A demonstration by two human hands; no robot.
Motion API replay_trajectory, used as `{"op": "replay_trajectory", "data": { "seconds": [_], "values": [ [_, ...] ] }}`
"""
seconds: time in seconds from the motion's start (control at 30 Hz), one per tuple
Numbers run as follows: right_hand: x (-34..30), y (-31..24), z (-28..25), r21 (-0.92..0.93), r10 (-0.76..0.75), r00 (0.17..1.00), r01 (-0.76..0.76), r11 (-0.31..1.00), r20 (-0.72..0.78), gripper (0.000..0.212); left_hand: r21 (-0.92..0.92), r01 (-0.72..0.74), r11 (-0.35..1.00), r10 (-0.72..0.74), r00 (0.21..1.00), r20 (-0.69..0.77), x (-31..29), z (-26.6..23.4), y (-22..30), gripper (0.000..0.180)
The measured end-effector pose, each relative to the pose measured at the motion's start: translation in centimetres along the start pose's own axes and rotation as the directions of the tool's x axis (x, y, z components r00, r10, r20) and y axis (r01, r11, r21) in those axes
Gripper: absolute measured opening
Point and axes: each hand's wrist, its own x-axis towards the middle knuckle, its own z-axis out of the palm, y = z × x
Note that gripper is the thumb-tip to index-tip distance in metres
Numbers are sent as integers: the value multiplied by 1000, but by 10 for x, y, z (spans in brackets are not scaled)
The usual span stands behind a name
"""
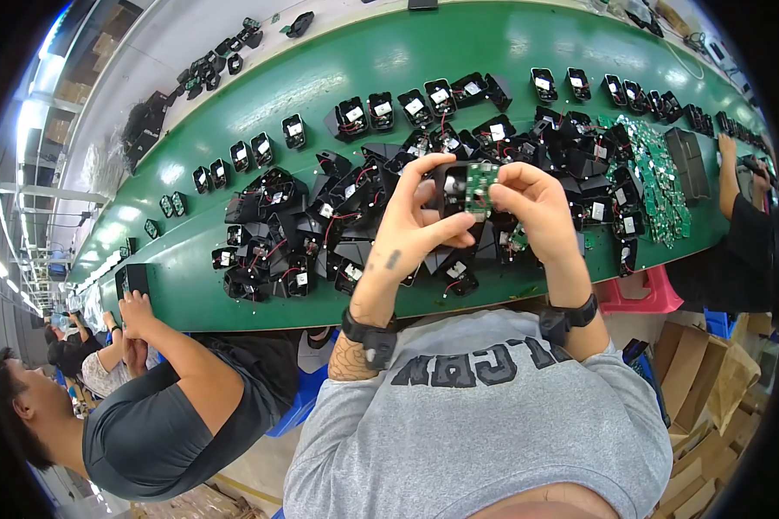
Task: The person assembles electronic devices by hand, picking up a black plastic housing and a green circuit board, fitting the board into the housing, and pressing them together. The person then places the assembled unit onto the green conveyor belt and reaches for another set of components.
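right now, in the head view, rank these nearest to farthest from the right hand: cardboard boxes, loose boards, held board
1. Held board: at the fingers of the right hand, on their left side.
2. Loose boards: spread on the table to the hand's right.
3. Cardboard boxes: off the table, at the picture's lower right.

I see a heathered grey T-shirt (502, 441) with short sleeves (619, 372) and large dark block lettering (486, 363) across the chest. Chunky black wristbands (369, 340) ring both wrists (571, 285). A fine-lined tattoo (351, 364) patterns the left forearm (344, 353); a small dark mark (393, 259) sits near the base of the left hand (415, 223).
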Motion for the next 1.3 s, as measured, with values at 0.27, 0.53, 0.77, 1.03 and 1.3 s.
{"op": "replay_trajectory", "data": {
  "seconds": [0.27,0.53,0.77,1.03,1.3],
  "values": [
    [2,-2,-2,287,175,972,-214,934,158,16,296,-126,947,163,981,-103,2,0,-5,51],
    [-5,-17,19,-2,46,998,-46,999,-35,19,231,-299,926,320,946,-58,5,9,-20,50],
    [0,-24,17,-167,24,996,-39,985,-91,19,133,-199,971,202,979,-12,-6,16,-12,66],
    [0,-29,27,-354,-140,990,127,927,-9,34,18,-171,985,171,985,3,-7,17,-17,58],
    [0,-18,31,-28,-114,978,121,992,176,44,192,-191,962,200,979,-27,-12,19,-16,48]
  ]
}}
